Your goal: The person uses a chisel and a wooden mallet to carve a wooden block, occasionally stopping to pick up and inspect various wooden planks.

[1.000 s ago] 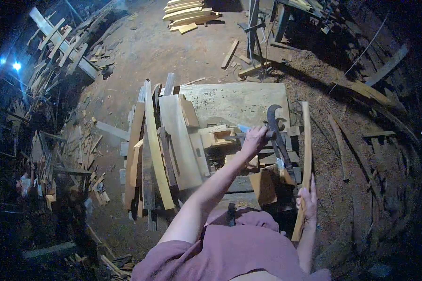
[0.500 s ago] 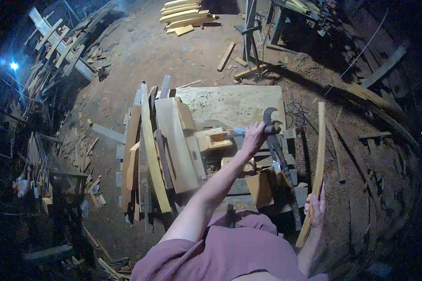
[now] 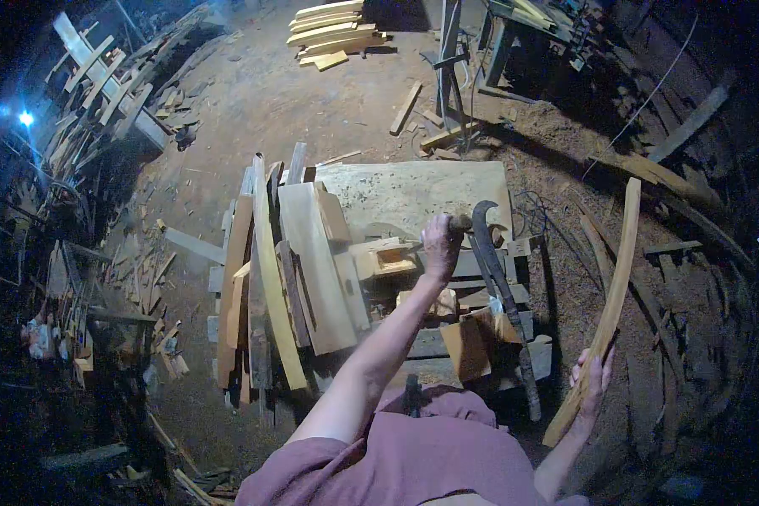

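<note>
My left hand (image 3: 440,251) is closed round a short tool (image 3: 459,223) whose dark rounded end sticks out to the right; the rest is mostly hidden by the fingers. Just right of it lies a hooked billhook (image 3: 491,253) with a long wrapped handle, apart from the hand. To the left of the fist sits a notched pale wood block (image 3: 392,258). Out to the right, my right hand (image 3: 597,378) grips a long, slightly curved wooden strip (image 3: 619,287) near its lower end, holding it tilted upward.
A wide worn board (image 3: 413,194) tops the low bench. Several long planks (image 3: 266,278) lean along its left side. An orange-brown block (image 3: 465,347) stands at the near edge. Stacked boards (image 3: 333,29) lie at the back, and scrap wood (image 3: 164,278) litters the dirt floor.
My left hand has moved left with the short tool, leaving more of the billhook in sight. My right hand and the wooden strip have shifted right, the strip tilting further that way.
</note>
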Tool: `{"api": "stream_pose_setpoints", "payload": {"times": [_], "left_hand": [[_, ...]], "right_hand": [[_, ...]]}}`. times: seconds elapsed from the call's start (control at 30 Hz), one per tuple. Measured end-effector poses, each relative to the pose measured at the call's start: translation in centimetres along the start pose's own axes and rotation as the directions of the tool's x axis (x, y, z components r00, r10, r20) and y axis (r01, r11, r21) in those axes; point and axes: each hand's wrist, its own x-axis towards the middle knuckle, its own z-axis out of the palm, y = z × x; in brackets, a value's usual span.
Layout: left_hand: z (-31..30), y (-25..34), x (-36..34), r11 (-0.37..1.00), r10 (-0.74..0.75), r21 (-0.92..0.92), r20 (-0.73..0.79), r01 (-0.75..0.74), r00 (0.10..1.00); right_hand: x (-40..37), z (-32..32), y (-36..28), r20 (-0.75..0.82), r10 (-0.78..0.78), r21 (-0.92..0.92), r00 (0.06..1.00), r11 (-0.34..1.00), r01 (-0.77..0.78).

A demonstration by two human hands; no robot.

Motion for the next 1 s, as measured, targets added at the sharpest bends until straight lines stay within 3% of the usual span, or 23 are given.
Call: {"api": "stream_pose_setpoints", "payload": {"times": [0.13, 0.3, 0.33, 0.37, 0.43, 0.47, 0.5, 0.53, 0.57, 0.63, 0.67, 0.7, 0.77, 0.83, 0.87, 0.9, 1.0], "left_hand": [[0.5, -0.4, 0.4, 1.000, -0.006, 0.002, -0.033, 0.006, 0.999], [1.2, 0.1, 0.6, 0.999, -0.048, -0.010, 0.032, 0.048, 0.998], [1.4, 0.2, 0.6, 0.997, -0.070, 0.035, 0.065, 0.068, 0.995], [1.5, 0.2, 0.5, 0.997, -0.074, 0.038, 0.062, 0.072, 0.995], [2.3, -0.5, 0.3, 0.995, -0.003, 0.095, 0.048, -0.001, 0.999], [2.4, -0.6, 0.3, 0.996, 0.000, 0.094, 0.049, -0.004, 0.999], [2.4, -0.7, 0.2, 0.995, -0.018, 0.095, 0.055, 0.013, 0.998], [2.3, -0.7, 0.1, 0.995, -0.036, 0.095, 0.061, 0.030, 0.997], [2.2, -0.6, 0.4, 0.995, -0.034, 0.092, 0.059, 0.028, 0.998], [1.4, -0.4, 0.4, 0.999, 0.031, 0.042, -0.022, -0.030, 0.999], [1.2, -0.3, 0.5, 1.000, -0.017, 0.022, 0.025, 0.016, 1.000], [1.1, -0.5, 0.5, 0.999, -0.021, 0.025, 0.026, 0.021, 0.999], [1.3, -0.3, 0.6, 0.997, -0.018, 0.070, 0.045, 0.014, 0.999], [1.6, 0.1, 0.4, 0.997, -0.015, 0.076, 0.062, 0.010, 0.998], [1.7, 0.2, 0.3, 0.996, -0.011, 0.088, 0.083, 0.003, 0.997], [1.9, 0.1, -0.1, 0.996, -0.007, 0.087, 0.084, 0.000, 0.996], [2.1, 0.0, -0.2, 0.996, 0.010, 0.088, 0.103, -0.019, 0.995]], "right_hand": [[-0.1, 0.6, 0.0, 0.015, -0.022, -0.031, 1.000, 0.999, 0.023], [0.6, 1.3, 0.6, 0.055, -0.011, 0.036, 0.998, 0.999, 0.009], [0.9, 2.0, 0.9, 0.056, 0.002, 0.062, 0.998, 0.998, -0.005], [1.7, 1.5, 2.3, 0.049, 0.112, -0.028, 0.992, 0.993, -0.111], [2.0, 3.0, 5.9, 0.212, 0.154, 0.063, 0.965, 0.983, -0.171], [2.3, 4.1, 8.5, 0.198, 0.065, -0.296, 0.978, 0.955, -0.004], [1.6, 7.1, 6.7, 0.430, 0.020, -0.581, 0.903, 0.771, 0.260], [0.4, 9.4, 5.0, 0.484, 0.082, -0.510, 0.871, 0.835, 0.205], [-0.3, 10.3, 3.6, 0.419, 0.277, -0.472, 0.865, 0.880, -0.053], [0.7, 9.8, 3.9, 0.447, 0.158, -0.524, 0.880, 0.844, 0.115], [0.2, 9.3, 3.5, 0.398, 0.183, -0.330, 0.899, 0.943, -0.045], [0.3, 9.0, 4.0, 0.370, 0.137, -0.172, 0.919, 0.982, -0.077], [1.1, 8.4, 3.7, 0.265, 0.131, -0.147, 0.955, 0.985, -0.095], [1.3, 8.5, 4.5, 0.261, 0.181, -0.188, 0.948, 0.973, -0.134], [3.6, 6.8, 9.7, 0.475, -0.336, -0.527, 0.813, 0.631, 0.569], [1.5, 8.6, 6.6, 0.430, 0.237, -0.502, 0.871, 0.865, 0.013], [1.1, 8.9, 5.5, 0.442, 0.225, -0.495, 0.868, 0.869, 0.027]]}}
